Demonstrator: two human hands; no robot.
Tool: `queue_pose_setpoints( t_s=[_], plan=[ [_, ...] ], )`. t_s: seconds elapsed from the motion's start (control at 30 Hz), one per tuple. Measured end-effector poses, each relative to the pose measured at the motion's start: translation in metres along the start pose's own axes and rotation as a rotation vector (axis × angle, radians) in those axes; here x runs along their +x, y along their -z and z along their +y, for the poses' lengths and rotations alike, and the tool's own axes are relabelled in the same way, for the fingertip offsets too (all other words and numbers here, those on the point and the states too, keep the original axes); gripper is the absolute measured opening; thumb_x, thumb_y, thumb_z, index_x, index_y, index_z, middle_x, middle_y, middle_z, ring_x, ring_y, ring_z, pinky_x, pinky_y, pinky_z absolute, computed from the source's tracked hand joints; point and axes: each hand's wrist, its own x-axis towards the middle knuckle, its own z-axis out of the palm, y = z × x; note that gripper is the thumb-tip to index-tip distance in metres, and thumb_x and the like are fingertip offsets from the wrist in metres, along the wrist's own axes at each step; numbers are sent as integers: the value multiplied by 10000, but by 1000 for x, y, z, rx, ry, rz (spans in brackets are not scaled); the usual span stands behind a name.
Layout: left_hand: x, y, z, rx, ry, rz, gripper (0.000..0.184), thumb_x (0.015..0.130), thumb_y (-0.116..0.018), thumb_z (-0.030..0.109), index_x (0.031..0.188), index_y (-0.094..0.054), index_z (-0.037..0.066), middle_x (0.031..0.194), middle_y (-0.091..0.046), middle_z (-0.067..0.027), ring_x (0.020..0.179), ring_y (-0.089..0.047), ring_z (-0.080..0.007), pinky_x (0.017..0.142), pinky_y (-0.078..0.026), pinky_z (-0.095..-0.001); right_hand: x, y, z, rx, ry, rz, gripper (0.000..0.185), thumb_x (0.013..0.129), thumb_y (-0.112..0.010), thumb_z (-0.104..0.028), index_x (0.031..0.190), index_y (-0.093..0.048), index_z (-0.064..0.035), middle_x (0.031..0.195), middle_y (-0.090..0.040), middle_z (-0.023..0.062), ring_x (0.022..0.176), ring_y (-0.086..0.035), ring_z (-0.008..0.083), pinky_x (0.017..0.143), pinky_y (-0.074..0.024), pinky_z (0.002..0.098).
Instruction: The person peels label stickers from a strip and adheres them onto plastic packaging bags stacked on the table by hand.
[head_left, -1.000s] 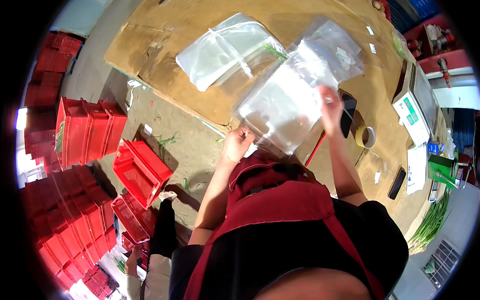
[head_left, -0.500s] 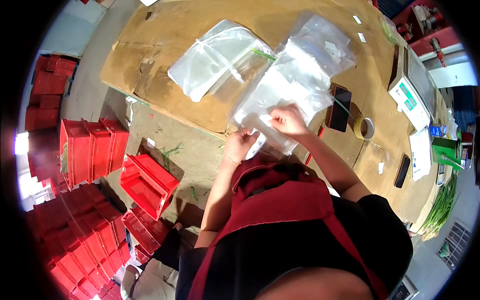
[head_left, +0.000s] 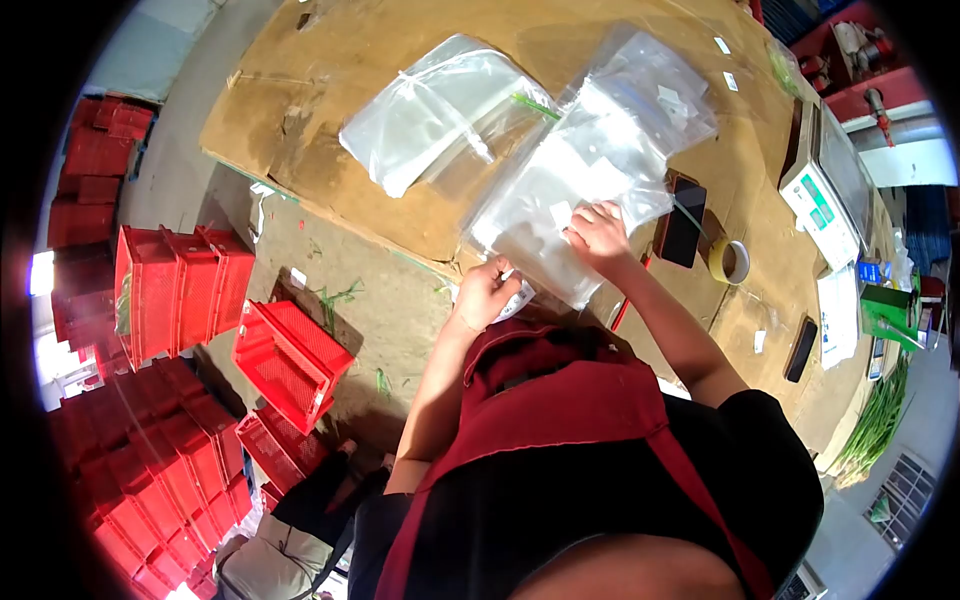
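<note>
Clear plastic bags (head_left: 535, 200) lie in an overlapping pile near the table's front edge, with small white labels on them. My right hand (head_left: 598, 236) rests on the pile, fingers curled beside a white label (head_left: 562, 213); whether anything is between the fingertips is hidden. My left hand (head_left: 486, 292) is closed on a strip of white labels (head_left: 516, 300) at the table edge, left of the bags. A second stack of clear bags (head_left: 430, 125) lies farther left, and a green stalk (head_left: 535, 105) lies between the stacks.
Right of the bags are a phone (head_left: 683, 222), a tape roll (head_left: 728, 261), a red pen (head_left: 622, 314), a scale (head_left: 822, 205) and another black device (head_left: 800, 350). Red crates (head_left: 290, 362) stand on the floor at left. Another person (head_left: 275, 560) is at the lower left.
My right hand went from the upper right of the bags to my left hand, then back right onto the pile. A white label now shows beside its fingers. The other person has shifted.
</note>
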Motion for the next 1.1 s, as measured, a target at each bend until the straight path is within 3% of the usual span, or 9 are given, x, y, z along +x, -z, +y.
queue_pose_setpoints(
  t_s=[0.17,0.43,0.5,0.57,0.7,0.77,0.9,1.03,1.1],
  plan=[
    [-2,1,-6,-88,17,29,73,807,-571,42,756,-536,3,646,-508,20,583,-444,-37,519,-385,-212,3,19,-25,85,80,217,153,672,-653,-215,715,-536,-126,799,-537,-2,789,-508,204,792,-336,355],
    [-3,2,-10,122,2,-68,111,795,-580,63,716,-519,14,605,-472,33,569,-416,-37,508,-367,-224,-1,8,-5,355,-50,18,112,707,-632,-204,694,-575,-109,795,-574,7,773,-523,210,777,-358,349],
    [-1,-2,-19,23,-16,0,142,748,-596,142,730,-523,21,554,-469,-108,482,-459,-176,493,-403,-300,-3,7,-3,395,-71,-2,107,718,-623,-202,701,-582,-105,794,-580,13,777,-526,214,779,-364,352],
    [-1,-4,-18,-10,-12,0,159,745,-598,146,714,-505,21,544,-457,-110,476,-451,-179,486,-395,-309,-6,8,-3,554,-156,-71,130,734,-610,-224,735,-588,-95,792,-584,22,789,-527,219,789,-369,361],
    [0,-3,-13,49,-50,-28,206,737,-604,156,679,-459,21,526,-434,-120,465,-440,-187,471,-376,-330,-4,17,-22,487,-127,-42,157,721,-628,-244,758,-587,-97,773,-568,38,783,-523,234,793,-372,366],
    [-1,-3,-10,79,-31,-39,206,735,-605,156,678,-460,23,532,-438,-125,468,-448,-195,474,-378,-332,-5,20,-36,87,28,137,176,714,-631,-267,760,-581,-104,751,-549,57,769,-523,253,782,-377,366],
    [-2,-3,0,130,-25,-40,208,735,-601,157,674,-454,25,542,-438,-137,470,-446,-230,480,-379,-343,-6,6,-18,179,-49,-21,153,721,-610,-261,756,-579,-116,728,-545,50,751,-529,261,692,-396,379],
    [-4,-2,-2,135,-38,-23,201,771,-600,112,654,-460,28,525,-387,-57,491,-375,-103,469,-355,-283,-3,12,-14,258,-23,9,115,725,-613,-198,733,-577,-88,668,-546,59,679,-533,271,637,-394,386],
    [-3,-2,-3,163,-18,-36,213,744,-594,178,673,-463,24,542,-451,-141,481,-464,-270,486,-385,-355,-4,18,-12,466,-161,-61,85,741,-602,-143,736,-594,-59,630,-556,76,623,-543,264,620,-407,354]
  ],
)
